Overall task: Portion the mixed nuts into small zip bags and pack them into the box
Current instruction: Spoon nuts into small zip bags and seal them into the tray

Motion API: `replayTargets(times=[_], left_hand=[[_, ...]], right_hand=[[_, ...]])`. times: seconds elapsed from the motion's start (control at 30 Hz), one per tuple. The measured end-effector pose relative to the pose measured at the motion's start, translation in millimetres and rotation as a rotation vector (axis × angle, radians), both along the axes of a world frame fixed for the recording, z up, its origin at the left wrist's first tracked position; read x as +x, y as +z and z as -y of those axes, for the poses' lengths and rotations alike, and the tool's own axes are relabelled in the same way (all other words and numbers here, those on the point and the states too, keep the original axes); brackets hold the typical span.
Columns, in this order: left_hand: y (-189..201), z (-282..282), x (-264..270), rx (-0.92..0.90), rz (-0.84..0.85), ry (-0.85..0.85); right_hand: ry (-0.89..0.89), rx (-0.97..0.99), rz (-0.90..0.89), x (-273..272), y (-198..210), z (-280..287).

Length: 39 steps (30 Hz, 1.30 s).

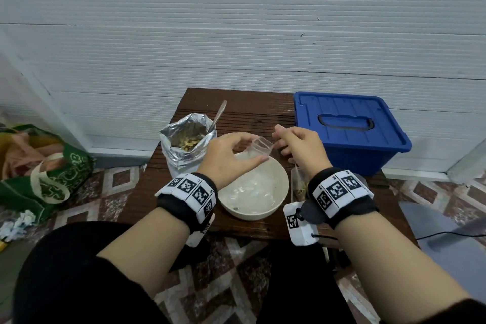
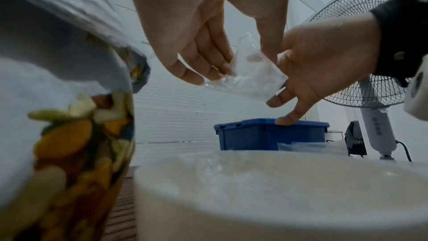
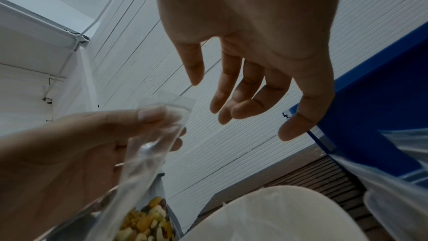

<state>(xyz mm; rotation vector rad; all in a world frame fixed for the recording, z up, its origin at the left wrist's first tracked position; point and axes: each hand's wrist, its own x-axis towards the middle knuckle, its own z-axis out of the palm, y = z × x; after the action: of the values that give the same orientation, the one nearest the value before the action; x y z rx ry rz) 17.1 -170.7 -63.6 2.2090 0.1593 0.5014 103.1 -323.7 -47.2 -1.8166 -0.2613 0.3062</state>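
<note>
Fingers of left hand (image 1: 228, 156) pinching empty zip bag (image 1: 259, 148) above bowl (image 1: 278, 187), right hand (image 1: 302, 148) beside it, fingers loosely spread.

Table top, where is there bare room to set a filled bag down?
Bare table lies behind the white bowl, between the foil nut bag and the blue box. The front right, by the filled bag, is crowded.
</note>
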Motion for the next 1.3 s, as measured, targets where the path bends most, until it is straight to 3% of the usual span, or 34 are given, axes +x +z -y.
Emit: replayTargets(times=[0.37,0.57,0.8,0.9,1.0,1.13,1.23,1.3], left_hand=[[44.9,-39.8,-38.8,-0.052,0.072,0.072],[62.7,-82.5,-59.3,-0.042,0.083,0.252],[65.5,-126.0,-61.5,0.081,-0.064,0.34],[59.9,-129.6,-58.1,0.137,-0.167,0.312],[52.0,-129.6,-54.5,0.148,-0.233,0.267],[46.8,-127.9,-53.2,0.147,-0.24,0.254],[45.0,-127.1,-54.2,0.132,-0.226,0.251],[44.0,-126.9,-55.1,0.119,-0.212,0.246]], right_hand=[[0.089,0.055,0.035,-7.5,17.3,-53.1],[0.114,-0.008,0.123,-12.7,23.6,-91.1],[0.127,-0.114,0.228,-8.9,31.5,-111.3],[0.159,-0.224,0.359,-8.3,33.7,-116.1],[0.162,-0.209,0.551,-11.9,38.8,-118.1],[0.228,-0.156,0.88,-16.2,37.8,-119.2],[0.318,-0.312,1.111,-20.5,28.4,-120.9],[0.358,-0.366,1.174,-25.0,20.1,-123.6]])
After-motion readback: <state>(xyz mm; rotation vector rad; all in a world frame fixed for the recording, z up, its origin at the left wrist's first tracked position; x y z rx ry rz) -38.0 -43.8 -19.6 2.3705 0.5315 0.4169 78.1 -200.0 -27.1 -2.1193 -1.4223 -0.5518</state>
